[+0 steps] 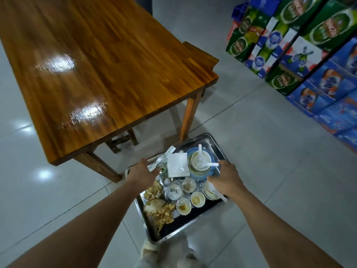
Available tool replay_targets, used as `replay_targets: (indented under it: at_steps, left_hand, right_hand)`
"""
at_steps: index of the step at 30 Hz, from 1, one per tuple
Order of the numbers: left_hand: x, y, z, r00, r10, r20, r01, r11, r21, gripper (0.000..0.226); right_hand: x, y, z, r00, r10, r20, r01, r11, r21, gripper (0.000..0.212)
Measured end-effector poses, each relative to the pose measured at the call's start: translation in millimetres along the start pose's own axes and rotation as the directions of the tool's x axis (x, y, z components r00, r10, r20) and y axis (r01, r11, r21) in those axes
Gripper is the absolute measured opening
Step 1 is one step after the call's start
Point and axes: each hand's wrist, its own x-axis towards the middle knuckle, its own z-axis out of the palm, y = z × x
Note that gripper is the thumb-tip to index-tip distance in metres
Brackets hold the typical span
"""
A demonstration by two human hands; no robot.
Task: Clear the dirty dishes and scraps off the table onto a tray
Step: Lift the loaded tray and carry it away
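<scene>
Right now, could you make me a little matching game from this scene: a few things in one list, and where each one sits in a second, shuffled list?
Things:
1. stack of plates with white spoons
2. food scraps
3. white napkin
4. stacked drink cartons

Places:
A. on the floor by the right wall
B. far right part of the tray
C. near left part of the tray
D. on the tray, just left of the plate stack

Pairs: 1-B, 2-C, 3-D, 4-A
</scene>
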Motion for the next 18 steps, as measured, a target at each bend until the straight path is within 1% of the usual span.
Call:
replay_targets:
  at_steps: [4, 7, 10, 15, 18]
  left_hand:
    - [6, -8, 17, 0.994, -0.109, -0.03, 0.106, 0.989, -0.101, 0.053]
    - [7, -5, 40, 0.976, -0.205, -0.074, 0.189, 0.966, -0.178, 0.055]
    - [1, -9, 66, 0.943, -0.312, -0.117, 0.278, 0.93, -0.24, 0.054]
    - [-11, -22, 116, 0.881, -0.444, -0.162, 0.387, 0.875, -0.29, 0.039]
    - [-11, -28, 136, 0.849, -0.504, -0.16, 0.432, 0.836, -0.338, 0.047]
  right_hand:
    - [32, 4, -1, 0.997, -0.063, 0.054, 0.066, 0.997, -0.043, 0.043]
    - [62, 14, -8, 0.988, -0.117, 0.101, 0.126, 0.989, -0.083, 0.05]
    - [86, 34, -10, 0.976, -0.165, 0.14, 0.18, 0.979, -0.097, 0.055]
    - [118, 74, -8, 0.963, -0.171, 0.207, 0.201, 0.971, -0.13, 0.058]
    - [137, 95, -4, 0.964, -0.147, 0.22, 0.18, 0.974, -0.137, 0.061]
